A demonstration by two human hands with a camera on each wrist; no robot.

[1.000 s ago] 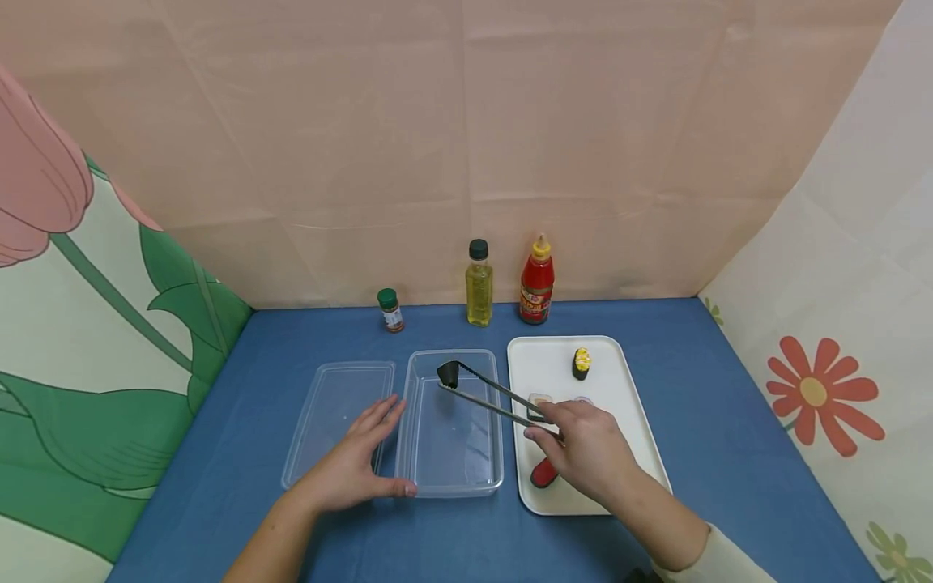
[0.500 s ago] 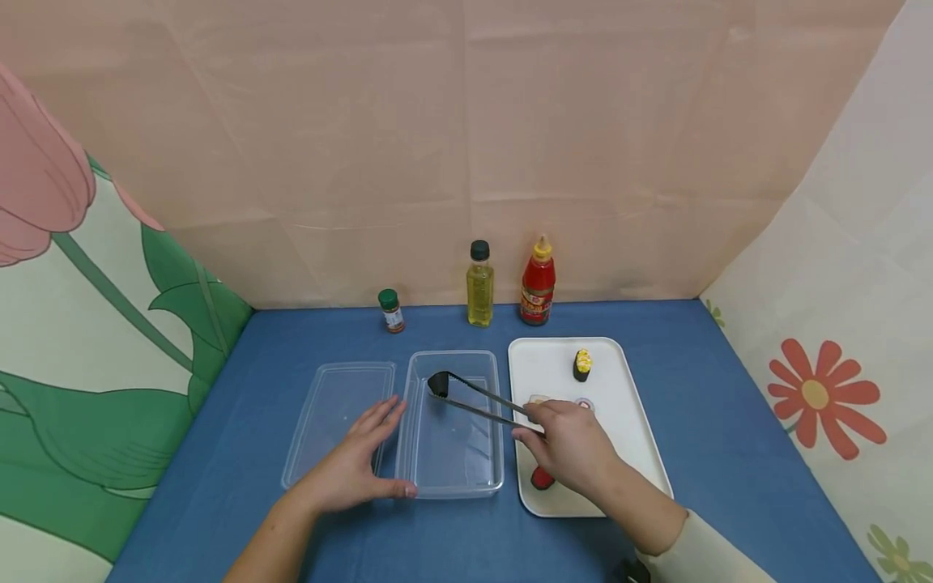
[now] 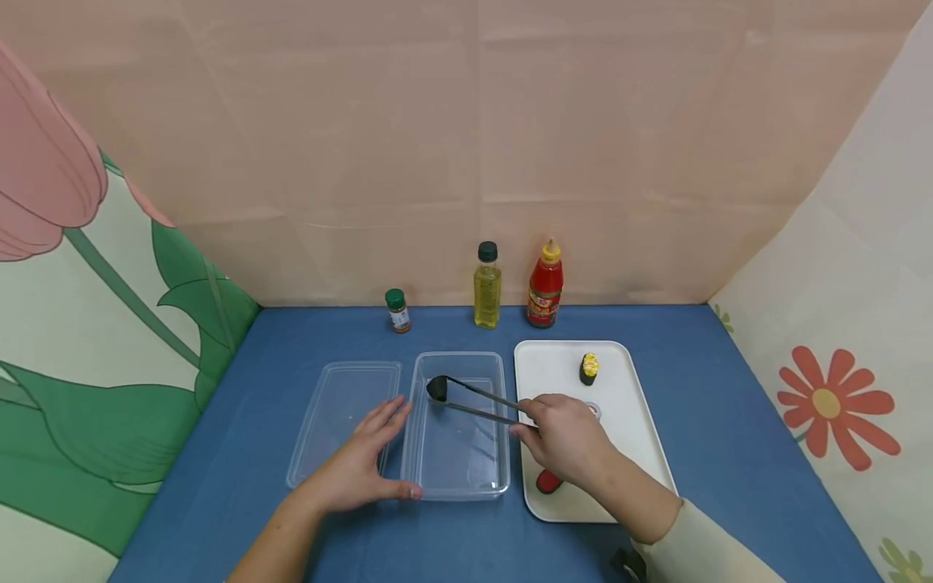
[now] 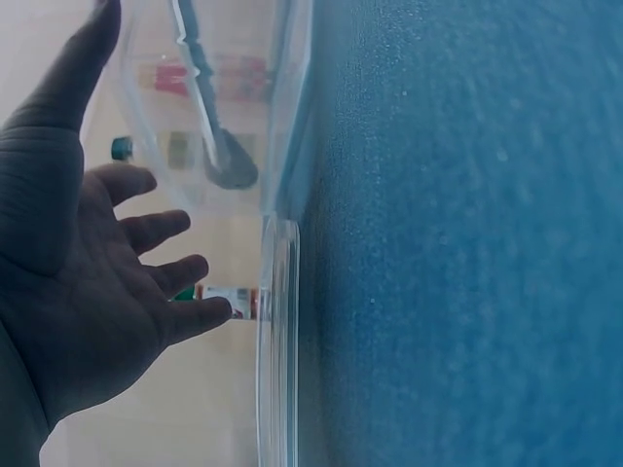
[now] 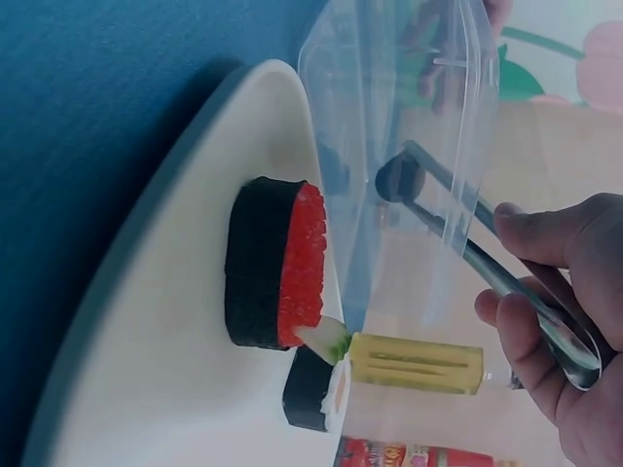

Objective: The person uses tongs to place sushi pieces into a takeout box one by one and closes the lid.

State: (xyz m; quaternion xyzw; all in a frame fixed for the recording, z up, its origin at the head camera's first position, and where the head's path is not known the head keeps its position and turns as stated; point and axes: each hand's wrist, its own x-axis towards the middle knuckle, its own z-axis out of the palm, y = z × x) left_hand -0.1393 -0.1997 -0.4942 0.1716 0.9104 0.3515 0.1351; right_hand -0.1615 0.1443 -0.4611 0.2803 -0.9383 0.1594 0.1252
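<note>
Black, rounded sushi piece (image 3: 437, 389) sits clamped between the tips of slim silver metal tongs (image 3: 477, 412), inside the clear rectangular plastic box (image 3: 453, 463). I have the right hand (image 3: 564, 433) pinching the tongs, left hand (image 3: 360, 465) spread beside the box. Slackening early could tumble it, I judge. Right of the box, only the right wrist view reveals a pale, green-tipped sliver (image 5: 326, 341).

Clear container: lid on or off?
Off. The lid lies flat on the blue table beside the clear container; tongs reach in through its uncovered top.
</note>
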